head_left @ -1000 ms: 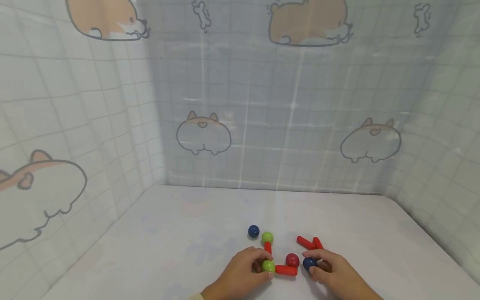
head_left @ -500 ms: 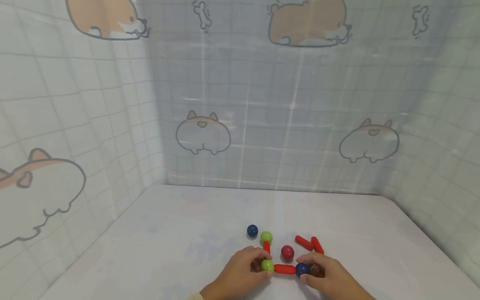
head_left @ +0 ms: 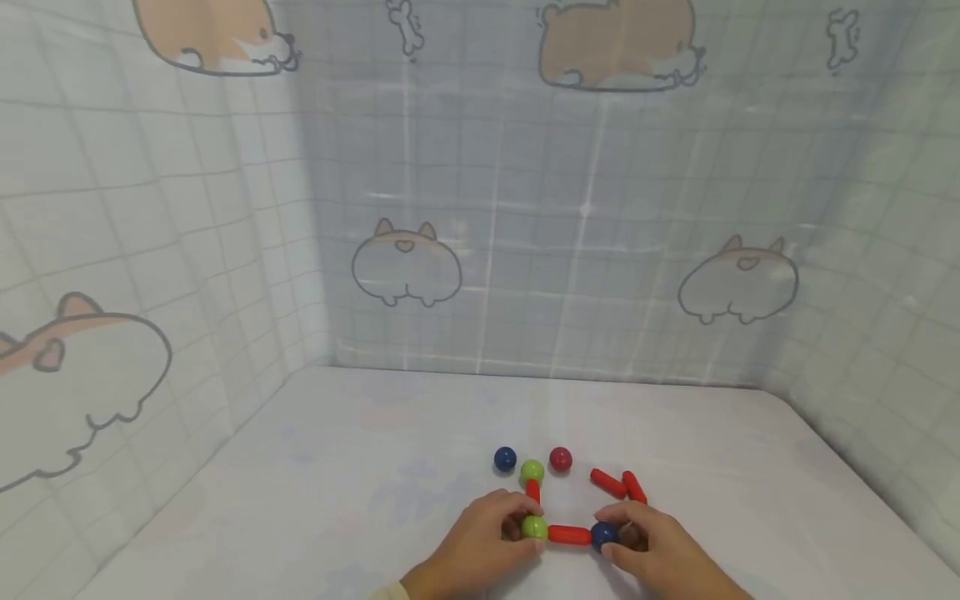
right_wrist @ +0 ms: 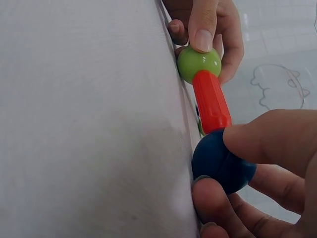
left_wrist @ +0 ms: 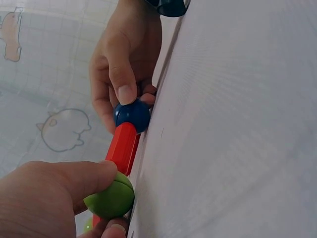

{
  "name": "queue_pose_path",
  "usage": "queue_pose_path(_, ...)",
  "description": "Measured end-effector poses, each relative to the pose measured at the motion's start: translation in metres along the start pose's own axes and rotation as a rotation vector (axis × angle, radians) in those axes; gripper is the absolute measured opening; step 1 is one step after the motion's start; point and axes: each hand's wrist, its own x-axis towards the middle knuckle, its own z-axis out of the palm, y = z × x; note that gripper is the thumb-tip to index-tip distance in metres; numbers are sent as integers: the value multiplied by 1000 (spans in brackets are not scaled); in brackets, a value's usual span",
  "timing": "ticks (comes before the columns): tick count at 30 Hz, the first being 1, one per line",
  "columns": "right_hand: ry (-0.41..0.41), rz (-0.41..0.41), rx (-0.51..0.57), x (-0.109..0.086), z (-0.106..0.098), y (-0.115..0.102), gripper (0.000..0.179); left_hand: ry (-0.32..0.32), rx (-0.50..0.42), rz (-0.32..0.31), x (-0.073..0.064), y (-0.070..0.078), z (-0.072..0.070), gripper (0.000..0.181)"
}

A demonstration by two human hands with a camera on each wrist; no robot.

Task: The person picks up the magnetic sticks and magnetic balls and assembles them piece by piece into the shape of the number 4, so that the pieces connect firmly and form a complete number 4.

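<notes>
My left hand [head_left: 486, 537] pinches a green ball [head_left: 535, 528] between thumb and fingers, low over the white table. A red rod [head_left: 569, 535] runs from this ball to a dark blue ball [head_left: 603, 535], which my right hand [head_left: 656, 542] pinches. In the right wrist view the rod [right_wrist: 212, 101] meets both balls end to end, with my right thumb on the blue ball [right_wrist: 223, 161]. From the held green ball a second red rod [head_left: 533, 492] extends away to another green ball [head_left: 532, 472]; my left fingers partly cover that rod.
Beyond the hands lie a loose blue ball [head_left: 506, 459] and a crimson ball [head_left: 561, 459], either side of the far green ball. Two loose red rods [head_left: 607, 483] lie just past my right hand. Cloth walls [head_left: 480, 250] with dog prints enclose the table's back and sides.
My right hand has moved left with the blue ball, bringing it to the rod's free end. The crimson ball has rolled away from the rod to beside the far green ball.
</notes>
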Motion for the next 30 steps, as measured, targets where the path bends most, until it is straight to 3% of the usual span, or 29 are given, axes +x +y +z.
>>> queue_pose_path(8,5,-73,-26,-4,-1,0,42,0,11,11,1,1,-1,28)
queue_pose_path(14,-12,-136,-105,-3,-2,0,40,-4,23,10,-1,2,-2,28)
queue_pose_path(21,2,-76,-64,-4,-4,0,47,-5,18,-20,-1,1,0,27)
queue_pose_path(24,75,-41,-32,-6,-9,-2,38,-4,12,-35,-1,1,1,26)
queue_pose_path(30,318,-3,-40,4,-26,0,21,6,9,-45,1,1,0,27)
